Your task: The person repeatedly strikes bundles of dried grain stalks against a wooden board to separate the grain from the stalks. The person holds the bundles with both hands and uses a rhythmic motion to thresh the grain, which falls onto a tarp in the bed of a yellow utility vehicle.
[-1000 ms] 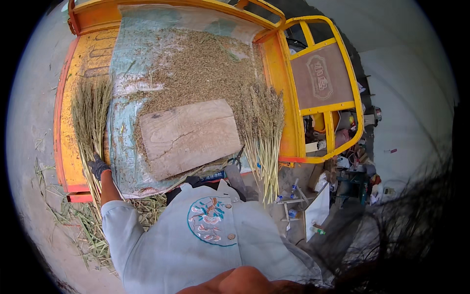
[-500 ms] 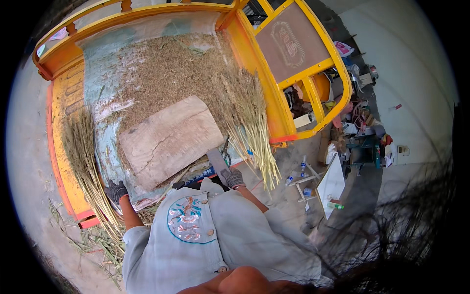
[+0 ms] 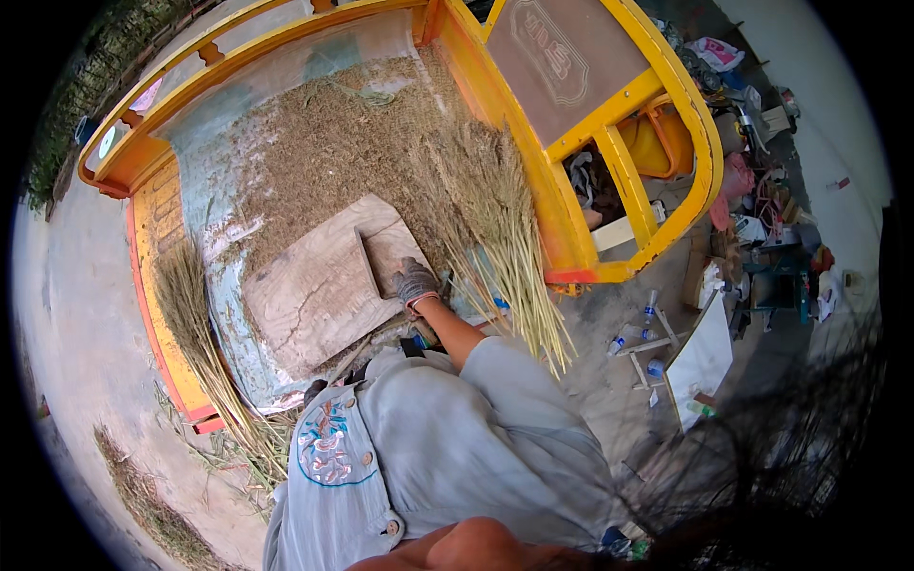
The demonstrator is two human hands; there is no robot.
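Note:
A wooden board (image 3: pixel 309 295) with a crack lies tilted on the cart bed. My right hand (image 3: pixel 415 282), in a grey glove, is closed at the board's right part. It grips a broad flat blade (image 3: pixel 367 262), which shows nearly edge-on as a thin dark line on the board; its handle is hidden in the hand. Only a dark bit of my gloved left hand (image 3: pixel 315 389) shows at the board's near left corner, beside my shirt; its fingers are hidden. Bundles of dry seed-headed stalks lie on the left (image 3: pixel 205 319) and on the right (image 3: pixel 500 247).
Loose brown seeds (image 3: pixel 324 143) cover the sheet in the yellow cart (image 3: pixel 533 152). To the right, a white panel (image 3: pixel 700 362) leans near plastic bottles (image 3: pixel 628 338). Piled household clutter (image 3: pixel 762 190) stands along the wall. Cut stalks (image 3: pixel 157 500) lie on the left floor.
My right hand has moved up and left onto the board with the blade, which has turned edge-on. My left hand has gone from the left stalks to beside my shirt. The view has shifted.

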